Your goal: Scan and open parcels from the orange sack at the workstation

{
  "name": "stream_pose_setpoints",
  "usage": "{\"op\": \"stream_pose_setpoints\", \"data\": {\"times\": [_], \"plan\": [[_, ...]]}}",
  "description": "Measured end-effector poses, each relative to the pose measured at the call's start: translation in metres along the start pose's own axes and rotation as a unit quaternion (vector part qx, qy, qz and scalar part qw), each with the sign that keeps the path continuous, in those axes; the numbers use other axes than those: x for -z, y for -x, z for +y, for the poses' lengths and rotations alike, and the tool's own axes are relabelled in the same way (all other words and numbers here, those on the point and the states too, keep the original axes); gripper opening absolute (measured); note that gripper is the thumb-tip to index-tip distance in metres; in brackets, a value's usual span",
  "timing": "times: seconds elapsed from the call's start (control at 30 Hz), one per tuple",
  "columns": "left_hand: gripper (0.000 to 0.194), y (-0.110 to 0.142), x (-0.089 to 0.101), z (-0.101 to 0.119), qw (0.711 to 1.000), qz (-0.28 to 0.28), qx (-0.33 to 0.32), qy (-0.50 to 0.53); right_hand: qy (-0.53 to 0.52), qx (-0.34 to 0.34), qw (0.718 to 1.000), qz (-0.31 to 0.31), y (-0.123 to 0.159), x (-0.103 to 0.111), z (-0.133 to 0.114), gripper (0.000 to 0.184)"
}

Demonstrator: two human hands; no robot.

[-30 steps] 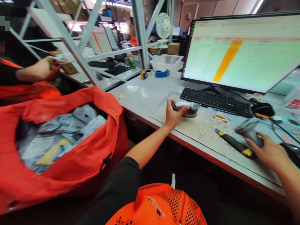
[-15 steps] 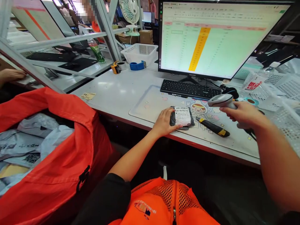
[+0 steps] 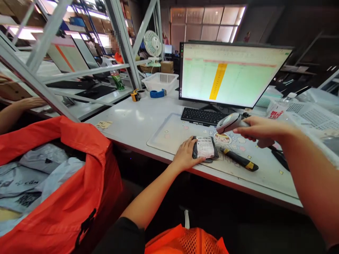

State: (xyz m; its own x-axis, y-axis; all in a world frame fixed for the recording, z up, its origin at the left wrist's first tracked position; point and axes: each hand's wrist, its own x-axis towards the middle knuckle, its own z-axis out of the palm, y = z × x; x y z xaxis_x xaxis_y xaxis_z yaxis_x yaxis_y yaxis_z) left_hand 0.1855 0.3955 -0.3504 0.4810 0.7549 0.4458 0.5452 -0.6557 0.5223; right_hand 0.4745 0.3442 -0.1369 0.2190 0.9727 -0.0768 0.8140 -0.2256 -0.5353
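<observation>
My left hand [image 3: 186, 154] grips a small black parcel [image 3: 205, 148] with a white barcode label, pressing it flat on the desk mat [image 3: 169, 135] near the table's front edge. My right hand [image 3: 258, 129] holds a grey handheld barcode scanner [image 3: 230, 122] just above and to the right of the parcel, its head tilted down toward the label. A black and yellow utility knife [image 3: 239, 159] lies on the mat right of the parcel.
A monitor [image 3: 230, 76] and keyboard [image 3: 202, 115] stand behind the mat. An orange sack [image 3: 66, 176] of grey mail bags sits at my left. Tape rolls [image 3: 157, 93], a white basket [image 3: 160, 81] and a fan [image 3: 152, 44] lie farther back. Another person's hand [image 3: 29, 103] rests at far left.
My right hand lifted the scanner from the desk and brought it left over the parcel. My left hand turned the parcel label-up and holds it still on the mat.
</observation>
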Motion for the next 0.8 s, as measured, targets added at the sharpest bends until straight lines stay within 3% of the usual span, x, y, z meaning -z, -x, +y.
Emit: {"op": "stream_pose_setpoints", "data": {"times": [0.07, 0.2, 0.3, 0.37, 0.47, 0.6, 0.8], "plan": [[0.094, 0.001, 0.001, 0.000, 1.000, -0.006, 0.003, -0.001, 0.038, -0.029, 0.998, -0.047, -0.011, -0.012, 0.021, 0.050], [0.093, 0.001, 0.005, 0.001, 1.000, -0.025, 0.001, -0.016, 0.191, 0.006, 0.978, 0.088, -0.041, -0.046, 0.086, 0.042], [0.095, 0.001, 0.006, 0.003, 0.999, -0.038, -0.013, -0.035, 0.247, -0.057, 0.958, 0.131, -0.052, -0.072, 0.134, 0.049], [0.093, 0.001, 0.007, 0.004, 0.998, -0.045, -0.023, -0.041, 0.259, -0.104, 0.951, 0.134, -0.049, -0.085, 0.151, 0.054], [0.087, 0.001, 0.005, 0.003, 0.997, -0.051, -0.031, -0.045, 0.291, -0.113, 0.934, 0.174, -0.043, -0.090, 0.147, 0.054], [0.079, -0.001, 0.003, 0.001, 0.998, -0.035, -0.035, -0.048, 0.291, -0.009, 0.920, 0.261, -0.061, -0.077, 0.110, 0.047], [0.075, -0.002, 0.003, -0.002, 0.998, -0.030, -0.034, -0.042, 0.273, 0.008, 0.950, 0.155, -0.121, -0.069, 0.084, 0.046]]}}
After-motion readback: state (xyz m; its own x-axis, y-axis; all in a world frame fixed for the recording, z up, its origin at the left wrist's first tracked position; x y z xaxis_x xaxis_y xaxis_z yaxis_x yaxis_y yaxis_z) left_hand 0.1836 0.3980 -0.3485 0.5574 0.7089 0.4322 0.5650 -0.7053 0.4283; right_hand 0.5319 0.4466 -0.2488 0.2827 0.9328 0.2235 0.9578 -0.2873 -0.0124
